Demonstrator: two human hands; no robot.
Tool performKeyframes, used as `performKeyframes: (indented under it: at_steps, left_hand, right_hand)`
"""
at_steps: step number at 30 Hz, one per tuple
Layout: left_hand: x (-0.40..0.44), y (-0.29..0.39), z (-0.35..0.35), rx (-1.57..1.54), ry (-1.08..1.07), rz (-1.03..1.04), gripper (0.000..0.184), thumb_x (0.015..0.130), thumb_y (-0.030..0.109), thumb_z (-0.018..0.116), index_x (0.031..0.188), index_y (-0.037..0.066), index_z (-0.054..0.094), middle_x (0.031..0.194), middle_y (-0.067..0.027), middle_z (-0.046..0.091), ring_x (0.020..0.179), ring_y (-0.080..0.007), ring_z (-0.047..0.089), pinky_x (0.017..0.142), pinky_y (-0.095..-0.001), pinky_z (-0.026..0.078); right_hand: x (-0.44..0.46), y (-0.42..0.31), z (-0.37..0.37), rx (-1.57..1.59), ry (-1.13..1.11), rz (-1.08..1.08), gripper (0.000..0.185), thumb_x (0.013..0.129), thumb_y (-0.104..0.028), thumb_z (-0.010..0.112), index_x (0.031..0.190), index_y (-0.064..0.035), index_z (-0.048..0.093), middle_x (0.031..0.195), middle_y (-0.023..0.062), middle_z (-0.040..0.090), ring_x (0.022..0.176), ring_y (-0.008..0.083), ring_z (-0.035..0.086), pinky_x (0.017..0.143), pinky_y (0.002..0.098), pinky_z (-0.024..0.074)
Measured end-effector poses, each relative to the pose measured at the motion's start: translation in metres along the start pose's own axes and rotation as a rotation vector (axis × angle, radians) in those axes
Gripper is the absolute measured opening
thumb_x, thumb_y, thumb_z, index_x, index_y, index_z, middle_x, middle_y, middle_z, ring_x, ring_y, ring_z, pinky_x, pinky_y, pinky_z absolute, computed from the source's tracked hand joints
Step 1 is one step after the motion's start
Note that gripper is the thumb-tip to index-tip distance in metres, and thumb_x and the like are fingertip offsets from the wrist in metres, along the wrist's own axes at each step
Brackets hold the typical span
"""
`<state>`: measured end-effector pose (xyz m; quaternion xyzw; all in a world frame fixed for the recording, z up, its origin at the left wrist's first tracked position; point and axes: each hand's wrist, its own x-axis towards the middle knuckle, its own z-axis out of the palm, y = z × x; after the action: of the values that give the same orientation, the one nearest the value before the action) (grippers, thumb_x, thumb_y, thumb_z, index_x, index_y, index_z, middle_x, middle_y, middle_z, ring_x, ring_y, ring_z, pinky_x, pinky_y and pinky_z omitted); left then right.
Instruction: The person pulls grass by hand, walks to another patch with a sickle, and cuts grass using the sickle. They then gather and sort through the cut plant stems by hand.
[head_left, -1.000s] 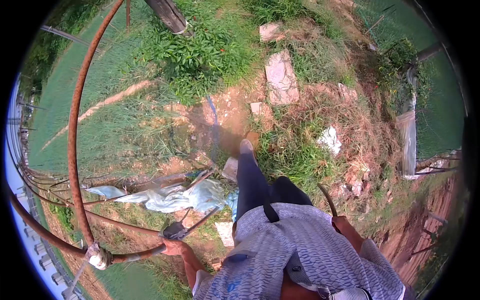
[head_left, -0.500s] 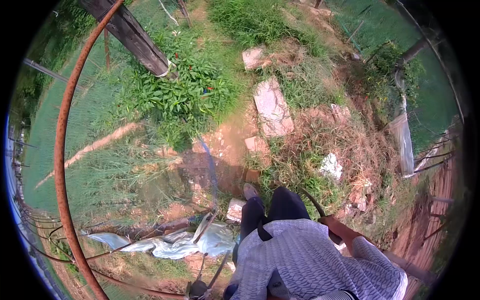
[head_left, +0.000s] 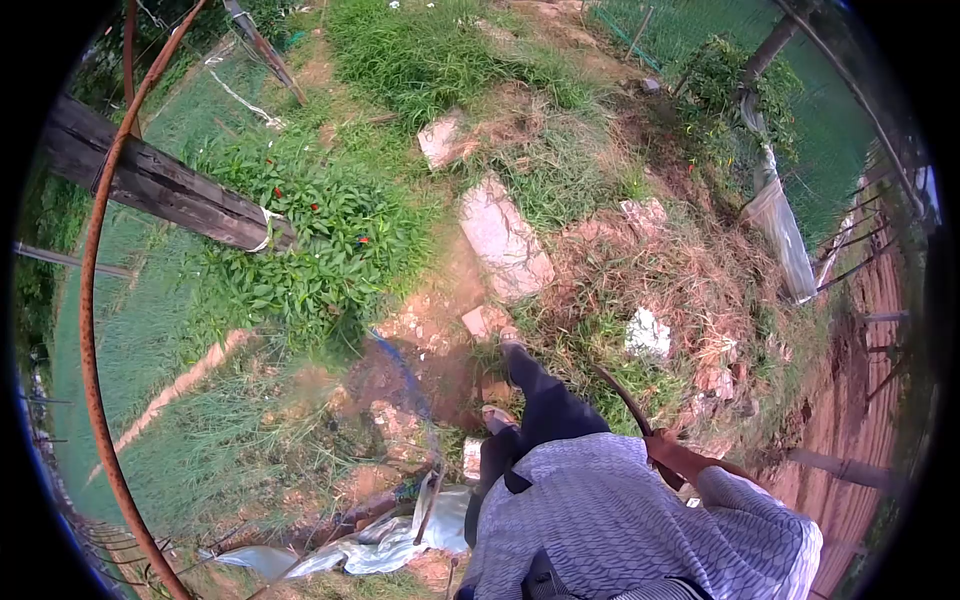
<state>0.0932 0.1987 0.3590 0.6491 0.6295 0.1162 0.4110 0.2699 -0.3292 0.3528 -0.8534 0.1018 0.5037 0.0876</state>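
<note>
Curved tool (head_left: 627,396) in the right hand (head_left: 664,443), beside the shirt (head_left: 590,500)
Fingers look clamped round its near end, probably the best hold; the tool seems stiff and light. Left hand is out of view.

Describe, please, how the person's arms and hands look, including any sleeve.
The right hand shows no glove, and the right forearm is bare up to a sleeve of pale greyish cloth with a darker, scale-like pattern. The left hand and arm are out of view.

Dark, slender, curved tool (head_left: 626,398), perhaps a sickle, held in the right hand (head_left: 662,443), angled forward and left
</note>
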Motion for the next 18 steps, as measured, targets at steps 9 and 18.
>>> performKeyframes:
  at_steps: [9,18]
  left_hand:
    - [0.026,0.055,0.115,0.089,-0.293,-0.089,0.022,0.087,0.022,0.061,0.102,0.008,0.059,0.088,-0.0063,0.061,0.078,-0.0188,0.06,0.066,-0.0339,0.048]
    - [0.063,0.121,0.195,0.237,-0.699,0.027,0.023,0.087,0.021,0.061,0.106,0.01,0.059,0.088,-0.0053,0.061,0.079,-0.0181,0.061,0.066,-0.034,0.048]
  right_hand:
    - [0.127,-0.001,-0.04,0.558,-0.099,0.163,0.023,0.079,-0.027,0.063,0.081,-0.0051,0.065,0.071,0.0103,0.066,0.058,0.0216,0.064,0.053,0.0354,0.0504]
    - [0.105,-0.095,-0.251,1.226,0.07,0.071,0.024,0.083,-0.029,0.06,0.076,-0.007,0.054,0.056,0.0015,0.048,0.045,0.0128,0.047,0.042,0.0291,0.041]
